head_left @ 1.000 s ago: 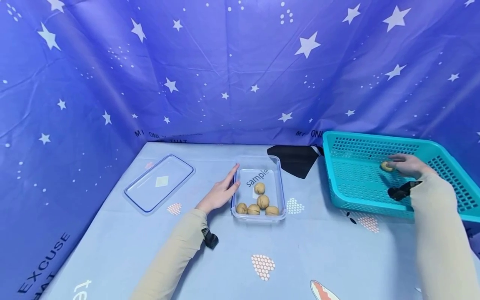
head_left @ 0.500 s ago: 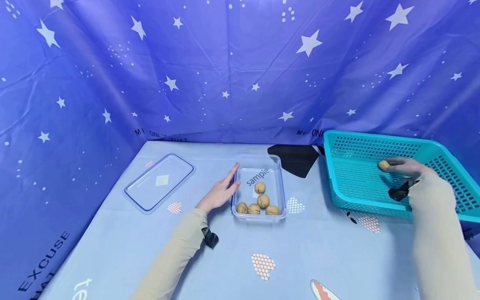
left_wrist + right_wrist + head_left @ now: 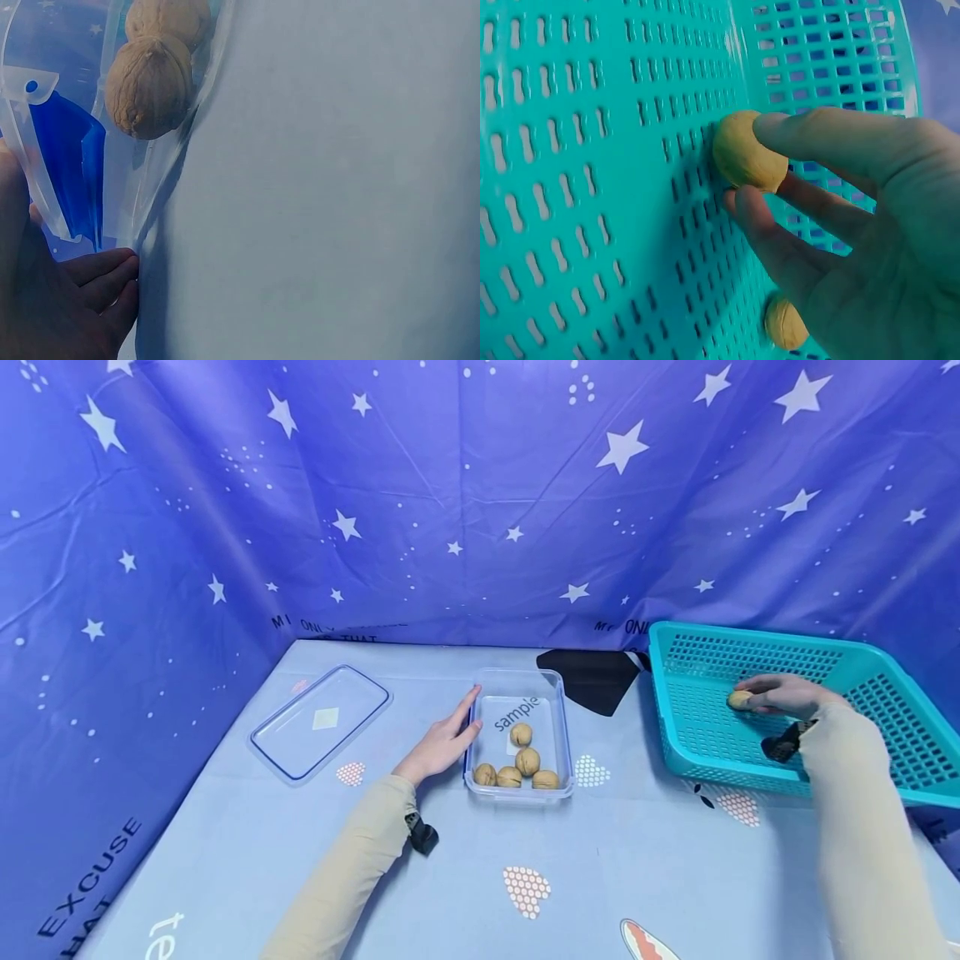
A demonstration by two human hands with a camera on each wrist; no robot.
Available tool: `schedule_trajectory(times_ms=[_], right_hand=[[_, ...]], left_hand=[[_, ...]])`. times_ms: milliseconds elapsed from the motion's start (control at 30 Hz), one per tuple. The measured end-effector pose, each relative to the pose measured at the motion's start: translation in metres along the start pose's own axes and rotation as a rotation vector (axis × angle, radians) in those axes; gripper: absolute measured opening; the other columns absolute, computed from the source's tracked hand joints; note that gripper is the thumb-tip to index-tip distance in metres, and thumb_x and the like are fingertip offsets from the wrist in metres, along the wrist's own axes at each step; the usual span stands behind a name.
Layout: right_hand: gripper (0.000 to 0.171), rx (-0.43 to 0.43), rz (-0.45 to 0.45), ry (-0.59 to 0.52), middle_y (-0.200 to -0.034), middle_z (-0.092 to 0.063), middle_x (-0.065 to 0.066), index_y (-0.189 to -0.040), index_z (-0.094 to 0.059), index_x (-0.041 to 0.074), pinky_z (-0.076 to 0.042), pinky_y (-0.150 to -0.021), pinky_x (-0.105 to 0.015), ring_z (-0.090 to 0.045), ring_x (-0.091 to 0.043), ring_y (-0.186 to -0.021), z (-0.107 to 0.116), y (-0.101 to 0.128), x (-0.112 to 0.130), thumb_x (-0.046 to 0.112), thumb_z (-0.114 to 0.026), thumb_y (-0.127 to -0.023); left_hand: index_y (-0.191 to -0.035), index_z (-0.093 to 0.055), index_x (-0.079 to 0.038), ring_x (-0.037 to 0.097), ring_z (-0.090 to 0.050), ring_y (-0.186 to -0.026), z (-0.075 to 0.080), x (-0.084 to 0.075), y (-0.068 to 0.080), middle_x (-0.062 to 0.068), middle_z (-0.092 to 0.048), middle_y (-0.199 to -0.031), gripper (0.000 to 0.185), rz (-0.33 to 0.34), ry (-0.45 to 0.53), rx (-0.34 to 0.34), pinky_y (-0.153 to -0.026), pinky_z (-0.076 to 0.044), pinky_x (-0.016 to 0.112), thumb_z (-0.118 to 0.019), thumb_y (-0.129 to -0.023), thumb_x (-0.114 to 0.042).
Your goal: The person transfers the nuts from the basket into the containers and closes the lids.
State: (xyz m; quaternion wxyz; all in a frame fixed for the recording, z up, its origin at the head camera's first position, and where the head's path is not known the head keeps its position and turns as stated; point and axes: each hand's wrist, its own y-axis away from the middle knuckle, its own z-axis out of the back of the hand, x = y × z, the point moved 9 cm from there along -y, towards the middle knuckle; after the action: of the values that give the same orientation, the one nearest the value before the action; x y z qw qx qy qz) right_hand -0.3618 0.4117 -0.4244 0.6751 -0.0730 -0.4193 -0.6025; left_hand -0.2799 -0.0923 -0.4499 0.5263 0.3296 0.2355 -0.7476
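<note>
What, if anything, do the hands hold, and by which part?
The right hand pinches a walnut by its sides over the teal basket. The left hand holds nothing, resting against the clear container.

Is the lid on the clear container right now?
No: in the head view the lid lies flat on the table, left of the open clear container, apart from it, and the walnuts inside are uncovered.

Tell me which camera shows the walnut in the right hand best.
The right wrist view: the walnut fills the frame, pinched by the right hand over the teal basket. The head view shows it small; the left wrist view misses it.
</note>
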Motion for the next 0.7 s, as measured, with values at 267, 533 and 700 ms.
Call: schedule_trajectory(times_ms=[267,533,700], right_hand=[[0.047,-0.028,0.009,0.020,-0.111,-0.058,-0.022,-0.130,-0.041,-0.020,-0.054,-0.074,-0.038,-0.056,-0.022,-0.090,-0.002,-0.003,0.000,0.005,-0.057,-0.094],[0.051,-0.074,0.079,-0.021,-0.121,-0.054,-0.026,-0.136,-0.040,-0.015,-0.054,-0.081,-0.044,-0.058,-0.013,-0.092,0.003,-0.001,0.016,0.015,-0.056,-0.098],[0.055,-0.105,0.105,-0.034,-0.135,-0.041,-0.032,-0.139,-0.039,-0.010,-0.044,-0.095,-0.058,-0.052,0.002,-0.093,0.004,-0.002,0.030,0.025,-0.055,-0.100]], left_hand=[[-0.156,-0.008,-0.036,0.040,-0.041,-0.131,-0.004,-0.001,-0.001,0.009,-0.025,-0.156,0.061,0.003,-0.001,0.008,-0.110,-0.029,0.052,-0.036,-0.103,-0.045],[-0.156,-0.009,-0.034,0.040,-0.036,-0.133,-0.003,-0.002,0.000,0.010,-0.025,-0.156,0.061,-0.002,0.004,0.000,-0.110,-0.029,0.052,-0.037,-0.103,-0.044],[-0.156,-0.008,-0.034,0.040,-0.034,-0.135,-0.002,-0.001,0.000,0.008,-0.024,-0.156,0.061,0.007,0.005,-0.002,-0.111,-0.027,0.052,-0.037,-0.103,-0.043]])
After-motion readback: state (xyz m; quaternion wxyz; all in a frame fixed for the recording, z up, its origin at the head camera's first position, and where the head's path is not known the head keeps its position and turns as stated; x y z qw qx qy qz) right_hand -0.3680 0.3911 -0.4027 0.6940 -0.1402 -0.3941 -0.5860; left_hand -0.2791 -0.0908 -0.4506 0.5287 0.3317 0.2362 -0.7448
